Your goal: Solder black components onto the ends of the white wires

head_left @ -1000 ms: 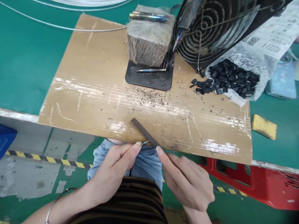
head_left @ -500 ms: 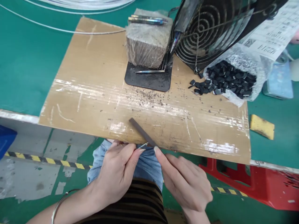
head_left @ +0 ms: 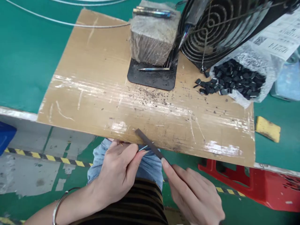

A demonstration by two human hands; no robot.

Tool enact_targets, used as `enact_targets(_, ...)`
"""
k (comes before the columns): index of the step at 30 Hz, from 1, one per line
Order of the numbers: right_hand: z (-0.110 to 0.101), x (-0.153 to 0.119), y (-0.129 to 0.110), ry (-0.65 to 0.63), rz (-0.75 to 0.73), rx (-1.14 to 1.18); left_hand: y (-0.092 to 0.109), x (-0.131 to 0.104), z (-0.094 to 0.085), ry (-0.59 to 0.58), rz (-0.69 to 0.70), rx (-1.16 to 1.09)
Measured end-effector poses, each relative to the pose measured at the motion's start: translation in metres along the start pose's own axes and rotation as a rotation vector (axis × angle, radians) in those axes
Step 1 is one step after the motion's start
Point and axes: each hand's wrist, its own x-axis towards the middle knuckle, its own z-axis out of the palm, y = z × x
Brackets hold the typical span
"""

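My left hand [head_left: 118,172] is closed around a thin, shiny metal soldering iron tip [head_left: 142,148], its pointed end sticking out to the right past my thumb. In my right hand [head_left: 195,193] is a flat dark file [head_left: 148,143], gripped at its lower end with the index finger laid along it. The file slants up to the left and crosses the end of the tip, at the front edge of the cardboard sheet [head_left: 77,75]. My fingers hide the rest of the tip.
A plastic-wrapped block [head_left: 153,37] carries more metal tips; another tip [head_left: 153,69] lies on its black base [head_left: 152,79]. A soldering iron [head_left: 191,23] leans beside a fan [head_left: 211,28]. Small black parts [head_left: 239,78] spill from a bag. A yellow sponge [head_left: 267,129] and red stool [head_left: 264,187] are rightward.
My right hand and the file have slid down and to the right across the tip. My left hand stays nearly in place. The view of the bench has shifted slightly.
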Motion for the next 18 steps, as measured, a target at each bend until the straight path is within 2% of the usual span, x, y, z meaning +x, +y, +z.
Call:
enact_targets(5, 0.007, 0.005, -0.001, 0.08, 0.009, -0.006, 0.001, -0.002, 0.0, 0.007, -0.007, 0.001)
enact_targets(12, -0.001, -0.006, 0.0, 0.019, 0.0, 0.004, 0.0, -0.001, 0.001, 0.004, -0.031, -0.066)
enact_targets(18, 0.007, 0.003, 0.002, 0.073, -0.008, 0.009, 0.0, -0.001, 0.001, -0.097, -0.21, -0.243)
